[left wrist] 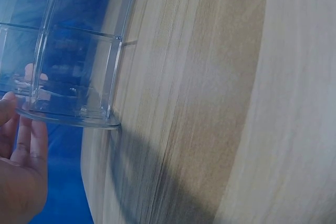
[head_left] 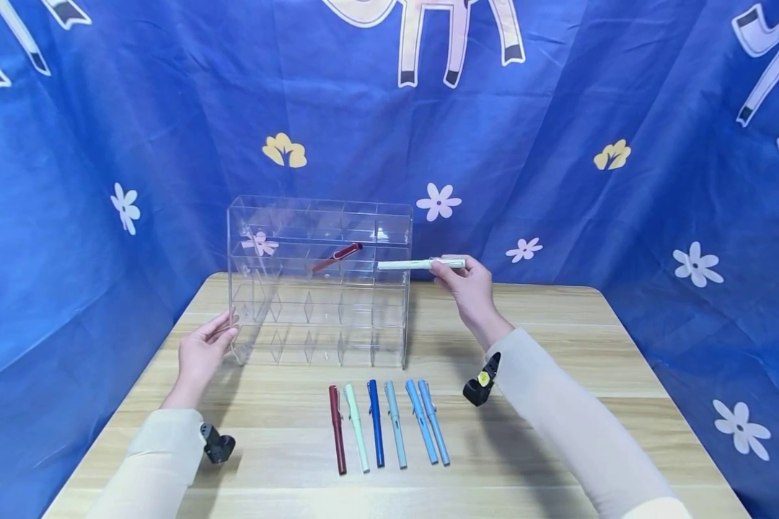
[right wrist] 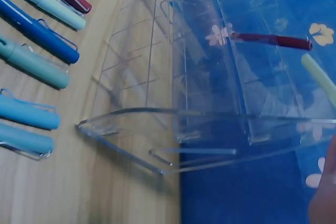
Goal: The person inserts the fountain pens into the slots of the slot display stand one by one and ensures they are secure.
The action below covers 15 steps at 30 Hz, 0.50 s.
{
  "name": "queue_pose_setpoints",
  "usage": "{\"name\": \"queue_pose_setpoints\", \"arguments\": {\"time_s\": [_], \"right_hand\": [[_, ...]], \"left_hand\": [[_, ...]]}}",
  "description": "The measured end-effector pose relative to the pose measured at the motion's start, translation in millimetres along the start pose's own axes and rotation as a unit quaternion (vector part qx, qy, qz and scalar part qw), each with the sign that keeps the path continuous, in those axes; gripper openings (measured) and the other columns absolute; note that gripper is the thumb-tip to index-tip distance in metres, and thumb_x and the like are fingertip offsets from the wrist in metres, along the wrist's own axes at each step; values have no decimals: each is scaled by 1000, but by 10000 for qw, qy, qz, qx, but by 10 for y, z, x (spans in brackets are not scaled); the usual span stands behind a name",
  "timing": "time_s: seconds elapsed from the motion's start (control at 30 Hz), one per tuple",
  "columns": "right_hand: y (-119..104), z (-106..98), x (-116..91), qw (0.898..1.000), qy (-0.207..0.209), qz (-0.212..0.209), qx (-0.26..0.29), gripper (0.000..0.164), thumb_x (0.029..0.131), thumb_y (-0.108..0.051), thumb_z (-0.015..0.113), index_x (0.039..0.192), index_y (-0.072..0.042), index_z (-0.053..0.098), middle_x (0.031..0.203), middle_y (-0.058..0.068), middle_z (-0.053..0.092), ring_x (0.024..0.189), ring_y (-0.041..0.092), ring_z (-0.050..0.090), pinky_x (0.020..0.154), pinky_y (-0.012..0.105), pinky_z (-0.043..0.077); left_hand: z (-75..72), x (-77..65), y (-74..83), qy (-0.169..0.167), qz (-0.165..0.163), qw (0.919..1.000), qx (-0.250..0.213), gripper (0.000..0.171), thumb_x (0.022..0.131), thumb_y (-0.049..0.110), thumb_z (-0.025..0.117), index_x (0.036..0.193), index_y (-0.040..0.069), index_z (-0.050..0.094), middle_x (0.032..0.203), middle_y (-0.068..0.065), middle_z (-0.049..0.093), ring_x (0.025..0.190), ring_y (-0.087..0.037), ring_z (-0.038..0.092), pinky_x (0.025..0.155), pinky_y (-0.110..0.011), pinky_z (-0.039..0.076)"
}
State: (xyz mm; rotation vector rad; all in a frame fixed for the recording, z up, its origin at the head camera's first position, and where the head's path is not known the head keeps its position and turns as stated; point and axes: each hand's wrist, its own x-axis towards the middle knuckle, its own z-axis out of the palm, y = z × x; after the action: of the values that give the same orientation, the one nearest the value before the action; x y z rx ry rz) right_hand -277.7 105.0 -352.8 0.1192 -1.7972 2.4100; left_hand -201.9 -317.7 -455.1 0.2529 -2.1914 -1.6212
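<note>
Pens (head_left: 376, 425), six in a row, lie nearest on the worktop (head_left: 266, 447). Beyond, the left hand (head_left: 203, 353) holds a clear rack (head_left: 292, 313) by its left edge; the right hand (head_left: 472, 292) pinches a pale green pen (head_left: 402, 264) before its right side. A dark red pen (head_left: 337, 257) lies tilted inside.

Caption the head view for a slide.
Left hand holding a clear rack that carries one dark red pen, right hand pinching a pale green pen, six more pens on the table.

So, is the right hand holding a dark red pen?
No, the right hand pinches a pale green pen between thumb and fingers.
</note>
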Motion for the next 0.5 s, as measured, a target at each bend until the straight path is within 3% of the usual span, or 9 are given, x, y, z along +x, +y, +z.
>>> {"name": "queue_pose_setpoints", "arguments": {"time_s": [0.17, 0.5], "right_hand": [[-30, 156, 35, 9995, 132, -214, -176, 24, 82, -1, 74, 103, 3, 63, 95, 11, 70, 82, 15, 67, 83, 35, 57], [-46, 396, 118, 9938, 183, -532, -957, 27, 84, -6, 74, 106, 5, 64, 99, 18, 70, 87, 18, 68, 77, 26, 58]], "left_hand": [[8, 2, -2, 16, 35, 9999, -103, 44, 91, 2, 63, 131, -7, 49, 103, 18, 65, 80, 14, 59, 68, -10, 53], [2, -12, -4, 31, 49, 10000, 6, 44, 91, 3, 63, 132, -6, 49, 109, 10, 64, 80, 14, 58, 69, -11, 53]]}}
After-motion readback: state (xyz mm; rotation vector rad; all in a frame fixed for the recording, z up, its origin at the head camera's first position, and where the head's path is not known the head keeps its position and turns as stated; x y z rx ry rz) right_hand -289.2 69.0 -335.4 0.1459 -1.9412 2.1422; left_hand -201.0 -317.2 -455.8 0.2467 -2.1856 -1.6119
